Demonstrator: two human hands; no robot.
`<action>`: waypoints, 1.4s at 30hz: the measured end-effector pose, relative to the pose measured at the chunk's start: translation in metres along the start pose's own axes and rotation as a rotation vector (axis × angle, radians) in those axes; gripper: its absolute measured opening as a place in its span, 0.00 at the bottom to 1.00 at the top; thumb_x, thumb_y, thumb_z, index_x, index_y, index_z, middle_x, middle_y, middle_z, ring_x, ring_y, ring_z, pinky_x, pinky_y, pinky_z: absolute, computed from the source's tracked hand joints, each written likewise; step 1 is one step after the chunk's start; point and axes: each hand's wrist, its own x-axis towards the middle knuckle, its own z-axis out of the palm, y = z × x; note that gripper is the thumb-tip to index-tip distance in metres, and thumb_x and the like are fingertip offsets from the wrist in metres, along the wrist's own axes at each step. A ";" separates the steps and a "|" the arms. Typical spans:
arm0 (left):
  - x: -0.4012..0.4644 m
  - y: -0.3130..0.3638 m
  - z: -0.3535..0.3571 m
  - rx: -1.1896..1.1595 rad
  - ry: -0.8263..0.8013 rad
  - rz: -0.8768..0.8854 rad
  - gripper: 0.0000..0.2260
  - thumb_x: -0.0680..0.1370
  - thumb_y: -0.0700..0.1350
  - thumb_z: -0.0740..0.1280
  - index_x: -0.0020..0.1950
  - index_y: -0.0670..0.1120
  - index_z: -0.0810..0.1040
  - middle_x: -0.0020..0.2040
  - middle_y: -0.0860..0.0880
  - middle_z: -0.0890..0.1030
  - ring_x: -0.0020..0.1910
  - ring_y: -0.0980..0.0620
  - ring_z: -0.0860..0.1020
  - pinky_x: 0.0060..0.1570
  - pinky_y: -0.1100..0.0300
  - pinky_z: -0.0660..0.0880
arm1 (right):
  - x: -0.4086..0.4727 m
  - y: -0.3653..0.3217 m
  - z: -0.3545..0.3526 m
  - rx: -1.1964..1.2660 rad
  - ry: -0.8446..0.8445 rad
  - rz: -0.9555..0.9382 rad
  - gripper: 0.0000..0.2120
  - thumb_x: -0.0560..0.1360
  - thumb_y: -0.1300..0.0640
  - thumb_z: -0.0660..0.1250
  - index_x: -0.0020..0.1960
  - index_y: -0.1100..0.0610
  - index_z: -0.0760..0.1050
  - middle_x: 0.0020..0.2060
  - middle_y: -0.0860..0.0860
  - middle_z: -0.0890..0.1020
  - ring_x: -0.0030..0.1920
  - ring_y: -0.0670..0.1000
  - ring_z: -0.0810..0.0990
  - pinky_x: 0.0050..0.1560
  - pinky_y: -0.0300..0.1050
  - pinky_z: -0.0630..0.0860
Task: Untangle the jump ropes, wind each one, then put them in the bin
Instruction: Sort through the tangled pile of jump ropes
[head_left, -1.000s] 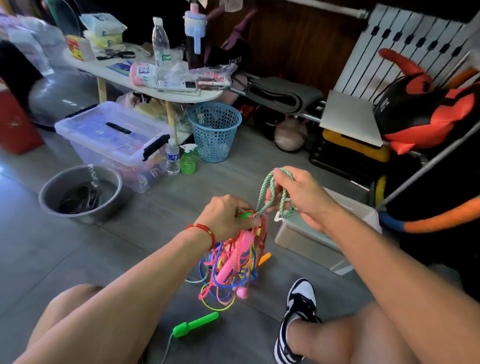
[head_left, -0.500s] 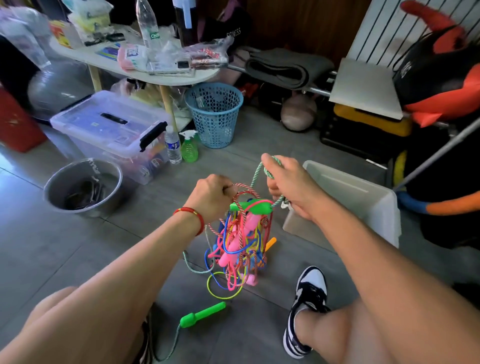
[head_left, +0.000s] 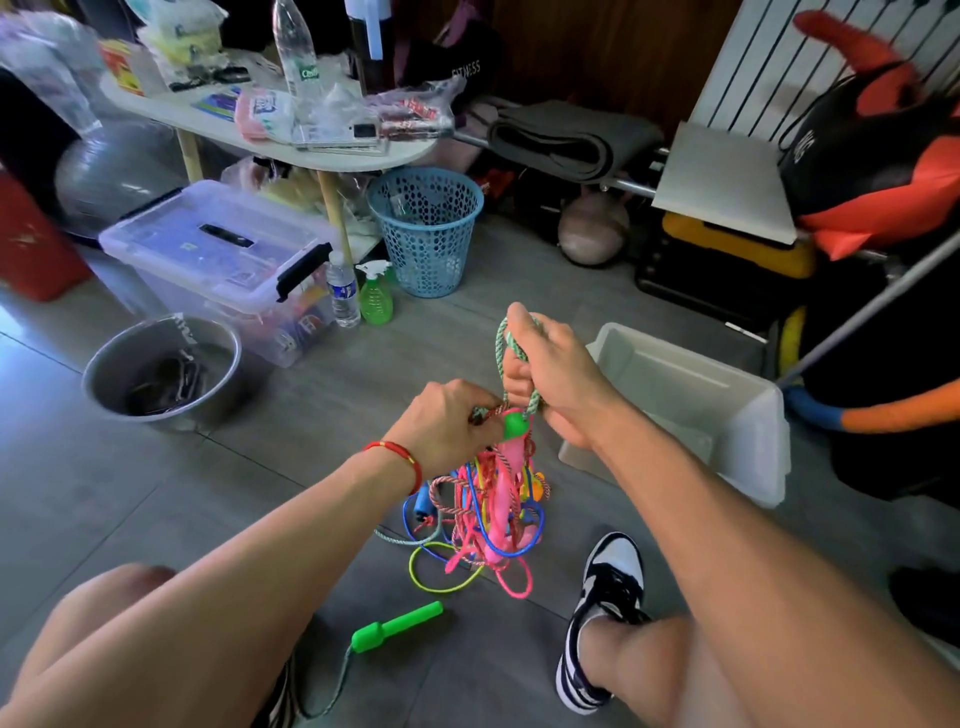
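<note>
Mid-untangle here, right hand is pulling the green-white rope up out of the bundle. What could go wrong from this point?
1. The right hand pulling the green-white rope upward may cinch knots in the tangled bundle that the left hand grips.
2. The green handle lies loose on the floor; its cord could snag near the shoe.
3. The white bin sits close; hanging loops might catch its rim.

Braided cord jump ropes (head_left: 488, 509), glossy plastic handle (head_left: 397, 626); translucent matt plastic bin (head_left: 748, 415); dull metal bowl (head_left: 218, 384); smooth grey floor (head_left: 104, 493)
</note>
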 end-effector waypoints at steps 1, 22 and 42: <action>0.000 0.000 0.001 0.025 0.023 -0.009 0.16 0.74 0.60 0.69 0.43 0.46 0.81 0.30 0.47 0.74 0.33 0.44 0.70 0.34 0.58 0.71 | -0.002 -0.001 -0.001 0.015 -0.019 0.006 0.16 0.85 0.45 0.56 0.44 0.53 0.59 0.27 0.49 0.60 0.25 0.46 0.56 0.28 0.43 0.52; -0.007 -0.020 -0.060 -0.020 0.249 -0.014 0.23 0.71 0.33 0.65 0.61 0.53 0.81 0.51 0.52 0.79 0.35 0.59 0.73 0.49 0.60 0.74 | 0.002 0.033 -0.114 -1.390 -0.130 0.462 0.08 0.75 0.52 0.68 0.47 0.55 0.83 0.44 0.55 0.85 0.41 0.52 0.80 0.40 0.42 0.72; -0.017 -0.045 -0.079 0.249 0.082 -0.025 0.10 0.72 0.36 0.70 0.50 0.46 0.86 0.43 0.47 0.85 0.40 0.50 0.81 0.47 0.66 0.74 | 0.035 0.043 -0.032 -1.258 -0.207 -0.389 0.07 0.79 0.55 0.69 0.54 0.54 0.85 0.41 0.53 0.78 0.47 0.57 0.80 0.50 0.53 0.76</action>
